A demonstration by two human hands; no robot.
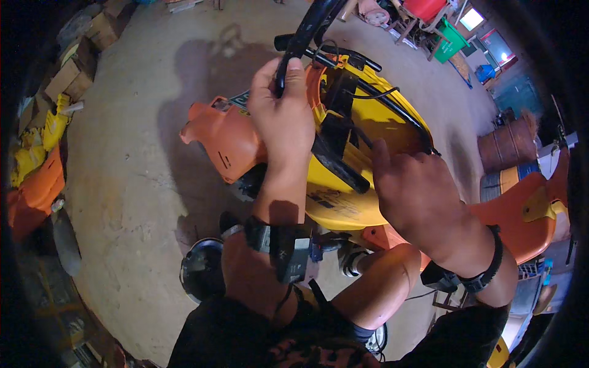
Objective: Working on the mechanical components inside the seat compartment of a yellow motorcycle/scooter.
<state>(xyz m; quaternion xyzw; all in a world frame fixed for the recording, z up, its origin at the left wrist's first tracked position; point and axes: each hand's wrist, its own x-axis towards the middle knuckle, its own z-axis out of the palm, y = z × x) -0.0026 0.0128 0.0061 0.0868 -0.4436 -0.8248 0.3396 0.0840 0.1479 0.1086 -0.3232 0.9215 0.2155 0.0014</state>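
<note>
My left hand (283, 116) is closed around an upright black tube (302, 38) above a yellow plastic vehicle body (334, 205) with orange panels (224, 138). My right hand (414, 193) has its fingers curled at the end of a thin dark piece (359, 132) over the yellow body, to the right of my left hand; what exactly it holds is hidden. Between the hands, a loose-looking black bar (346, 172) slants down across the body. Black frame tubes (392, 107) and a cable (374, 96) run over its upper part.
Cardboard boxes (72, 73) and yellow and orange panels (37, 196) line the left side. A round black object (199, 276) lies by my left leg. A green bin (449, 43), a rusty drum (509, 141) and an orange plastic piece (515, 227) are on the right.
</note>
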